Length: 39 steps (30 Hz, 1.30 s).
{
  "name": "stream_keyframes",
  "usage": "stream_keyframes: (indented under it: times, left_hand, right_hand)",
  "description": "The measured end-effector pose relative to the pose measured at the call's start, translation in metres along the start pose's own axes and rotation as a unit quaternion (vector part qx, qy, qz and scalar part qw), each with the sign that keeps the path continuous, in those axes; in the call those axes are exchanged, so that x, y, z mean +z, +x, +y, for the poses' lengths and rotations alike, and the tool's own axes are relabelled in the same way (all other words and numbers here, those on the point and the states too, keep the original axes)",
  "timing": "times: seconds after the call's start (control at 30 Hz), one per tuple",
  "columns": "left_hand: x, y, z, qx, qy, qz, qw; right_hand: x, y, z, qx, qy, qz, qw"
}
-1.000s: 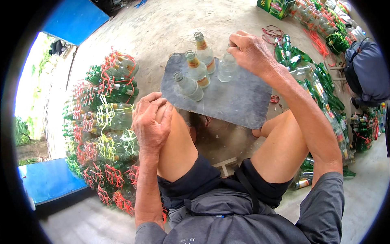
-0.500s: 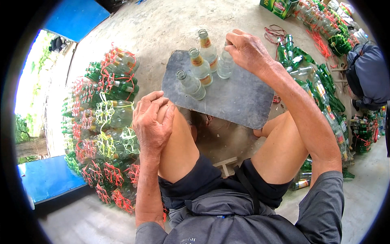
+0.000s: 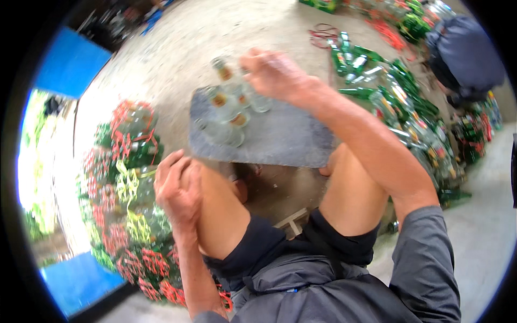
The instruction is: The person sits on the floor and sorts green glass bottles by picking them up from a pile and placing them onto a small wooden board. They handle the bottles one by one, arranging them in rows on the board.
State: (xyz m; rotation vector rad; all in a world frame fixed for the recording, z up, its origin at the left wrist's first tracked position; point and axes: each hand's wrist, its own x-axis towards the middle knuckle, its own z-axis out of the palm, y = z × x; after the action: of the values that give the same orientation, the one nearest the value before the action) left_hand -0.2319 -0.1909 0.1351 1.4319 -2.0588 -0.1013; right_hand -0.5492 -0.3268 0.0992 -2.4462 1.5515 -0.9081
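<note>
A dark grey board [image 3: 291, 140] lies before my knees, carrying several clear glass bottles, two with orange-yellow labels [image 3: 229, 107]. An unlabelled bottle [image 3: 215, 132] stands at the front left of the group. My right hand [image 3: 272, 70] is closed on the top of the rear-right bottle [image 3: 260, 101], whose neck is hidden by the fingers. My left hand [image 3: 177, 191] rests on my left knee with its fingers lying over it, holding nothing. The picture is blurred by motion.
Bundled bottles tied with red and pale strands [image 3: 129, 210] stack at my left. Loose green and clear bottles [image 3: 388, 91] lie heaped at right, near a dark padded bundle [image 3: 463, 56]. Blue panels [image 3: 70, 59] stand at left, a green box [image 3: 318, 4] at the back, red cords [image 3: 323, 35] on the floor.
The whole view has shifted and turned, with the board and bottles now further left in the picture. My right hand stays on the same bottle; my left stays on my knee.
</note>
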Motion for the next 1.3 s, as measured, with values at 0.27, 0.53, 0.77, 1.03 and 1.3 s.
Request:
stream_keyframes:
  times: [0.27,0.53,0.77,1.03,1.3]
  left_hand:
    - [0.006,0.000,0.007,-0.007,-0.030,-0.029,0.999]
    - [0.012,-0.001,0.008,-0.014,-0.036,-0.038,0.999]
    - [0.014,-0.002,0.003,-0.006,-0.025,-0.042,0.999]
    - [0.016,0.000,0.007,0.006,-0.017,-0.054,0.998]
    - [0.009,-0.001,-0.005,-0.011,0.006,-0.061,0.998]
  right_hand:
    - [-0.019,-0.005,-0.015,0.049,-0.007,-0.048,0.998]
    - [-0.022,-0.008,-0.018,0.091,-0.024,-0.090,0.991]
    - [-0.041,-0.013,-0.024,0.075,-0.002,-0.056,0.996]
    - [-0.096,-0.029,0.015,0.102,0.009,0.122,0.987]
    - [-0.133,-0.201,0.149,0.370,0.162,0.109,0.908]
